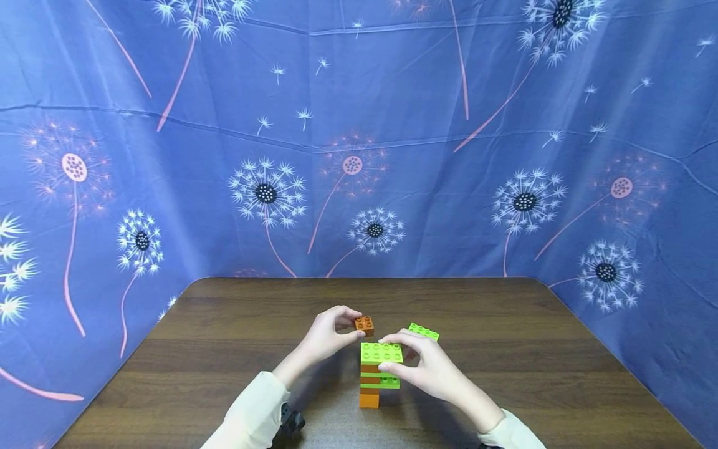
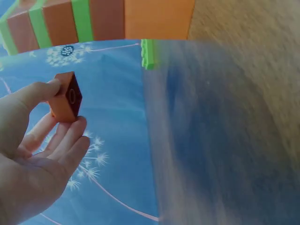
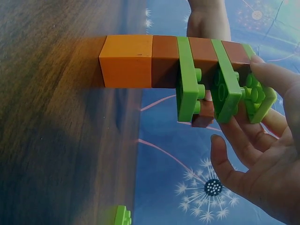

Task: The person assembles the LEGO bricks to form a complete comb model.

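A toy-brick tower stands upright on the table: an orange brick at its foot, then brown bricks alternating with green plates that jut out to one side. My right hand pinches the top green plate at its right end, thumb on the near side and fingers on the far side. Just beyond the tower and to its left, my left hand holds a small brown brick up between thumb and fingers, studs upward. The left wrist view shows that brown brick apart from the tower.
Behind my right hand, a loose green plate is on the wooden table. Below my left sleeve sits a black object. Blue cloth with dandelion prints hangs around the table's back and sides.
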### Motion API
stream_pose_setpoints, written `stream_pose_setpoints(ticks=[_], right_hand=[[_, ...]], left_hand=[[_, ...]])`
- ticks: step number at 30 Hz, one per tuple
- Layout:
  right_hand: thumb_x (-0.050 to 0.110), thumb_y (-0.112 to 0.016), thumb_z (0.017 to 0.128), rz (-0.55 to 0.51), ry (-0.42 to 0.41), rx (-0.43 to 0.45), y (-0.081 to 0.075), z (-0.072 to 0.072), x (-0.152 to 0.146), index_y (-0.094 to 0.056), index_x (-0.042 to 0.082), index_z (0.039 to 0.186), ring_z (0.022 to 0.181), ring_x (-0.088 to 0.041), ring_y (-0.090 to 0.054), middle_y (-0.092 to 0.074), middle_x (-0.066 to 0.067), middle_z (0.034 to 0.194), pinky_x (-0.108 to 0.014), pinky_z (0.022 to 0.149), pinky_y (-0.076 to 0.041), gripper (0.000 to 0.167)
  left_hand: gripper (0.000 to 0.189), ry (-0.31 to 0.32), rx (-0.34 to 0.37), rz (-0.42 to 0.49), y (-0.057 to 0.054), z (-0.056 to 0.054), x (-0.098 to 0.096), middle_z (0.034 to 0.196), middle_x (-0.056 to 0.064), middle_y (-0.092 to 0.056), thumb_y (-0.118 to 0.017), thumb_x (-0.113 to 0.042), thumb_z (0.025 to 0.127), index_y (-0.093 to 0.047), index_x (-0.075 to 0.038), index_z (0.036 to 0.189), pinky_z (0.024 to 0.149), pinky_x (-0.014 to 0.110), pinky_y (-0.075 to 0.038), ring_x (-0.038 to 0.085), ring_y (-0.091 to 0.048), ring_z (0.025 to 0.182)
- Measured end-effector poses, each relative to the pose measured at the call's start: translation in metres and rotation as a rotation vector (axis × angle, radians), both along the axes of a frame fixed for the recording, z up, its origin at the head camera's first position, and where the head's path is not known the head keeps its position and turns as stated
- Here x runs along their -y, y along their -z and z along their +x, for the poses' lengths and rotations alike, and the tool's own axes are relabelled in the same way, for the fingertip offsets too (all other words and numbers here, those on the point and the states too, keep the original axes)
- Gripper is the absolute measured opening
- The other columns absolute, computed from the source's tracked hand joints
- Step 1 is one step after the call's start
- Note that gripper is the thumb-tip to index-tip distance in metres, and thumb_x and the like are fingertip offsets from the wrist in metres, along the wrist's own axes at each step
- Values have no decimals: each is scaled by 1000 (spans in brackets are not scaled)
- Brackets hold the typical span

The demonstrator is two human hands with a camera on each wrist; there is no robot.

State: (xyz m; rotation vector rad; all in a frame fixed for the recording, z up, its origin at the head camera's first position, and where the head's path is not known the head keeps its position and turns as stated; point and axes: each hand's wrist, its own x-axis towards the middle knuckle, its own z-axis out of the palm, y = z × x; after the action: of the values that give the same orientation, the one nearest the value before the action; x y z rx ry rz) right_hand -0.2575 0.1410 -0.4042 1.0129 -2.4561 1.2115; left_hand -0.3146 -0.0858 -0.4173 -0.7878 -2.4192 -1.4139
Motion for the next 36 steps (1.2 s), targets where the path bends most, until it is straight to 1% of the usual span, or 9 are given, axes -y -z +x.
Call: stream_pose_setpoints(ticks=[5,9,12,14,18,22,29,32,36], right_hand=[[32,-73,80,1,6,-29,0,0,1,-65,21,109,80,-2,-54,-65,12,93,-21,64,-51,32],[35,-74,79,10,29,-10,-1,0,0,-65,21,108,79,-1,-54,-67,11,96,-21,64,-51,33],[36,-74,79,20,47,1,-2,1,0,-66,19,108,78,-1,-55,-68,10,99,-21,65,-51,35],[35,-74,79,26,52,-14,-2,0,0,-66,19,108,80,-1,-55,-68,9,99,-23,66,-51,34],[33,-76,77,27,55,-79,0,-1,-1,-63,19,104,86,-2,-57,-67,9,98,-24,68,-52,32],[32,-77,76,22,53,-97,-1,-1,-1,-60,22,100,86,-3,-58,-65,11,97,-24,69,-51,31],[33,-75,79,12,37,-25,-4,0,0,-61,22,98,85,-3,-55,-67,5,102,-25,69,-50,26],[32,-74,80,8,31,-16,-4,0,1,-62,21,98,84,-4,-55,-67,3,101,-26,69,-50,25],[30,-74,80,6,21,-9,-4,1,1,-63,20,100,85,-4,-55,-67,3,101,-27,68,-51,24]], left_hand=[[30,-25,1,74,-5,6,1,105,10,-66,-75,-12,79,-67,-3,106,88,33,-54,26,-67,93],[34,-28,4,107,-8,9,2,106,12,-66,-75,-10,78,-66,-1,109,88,35,-54,27,-67,94],[35,-30,32,136,-11,12,3,104,14,-68,-76,-9,77,-64,0,110,88,36,-54,27,-67,94],[35,-29,55,161,-14,14,4,102,16,-69,-76,-7,77,-64,0,109,87,38,-54,28,-67,94],[33,-3,82,209,-17,18,6,102,18,-69,-74,-5,78,-63,1,108,88,41,-53,30,-66,96],[32,14,79,205,-19,21,8,103,18,-68,-74,-7,79,-63,2,108,88,36,-54,29,-66,97],[32,20,85,188,-25,30,10,102,14,-69,-74,-13,80,-63,-3,109,86,25,-54,24,-66,97],[32,29,99,186,-27,35,10,104,12,-69,-74,-14,80,-64,-4,109,86,24,-53,23,-66,98],[33,65,100,183,-28,40,9,108,12,-67,-73,-15,81,-63,-4,110,88,25,-53,23,-65,99]])
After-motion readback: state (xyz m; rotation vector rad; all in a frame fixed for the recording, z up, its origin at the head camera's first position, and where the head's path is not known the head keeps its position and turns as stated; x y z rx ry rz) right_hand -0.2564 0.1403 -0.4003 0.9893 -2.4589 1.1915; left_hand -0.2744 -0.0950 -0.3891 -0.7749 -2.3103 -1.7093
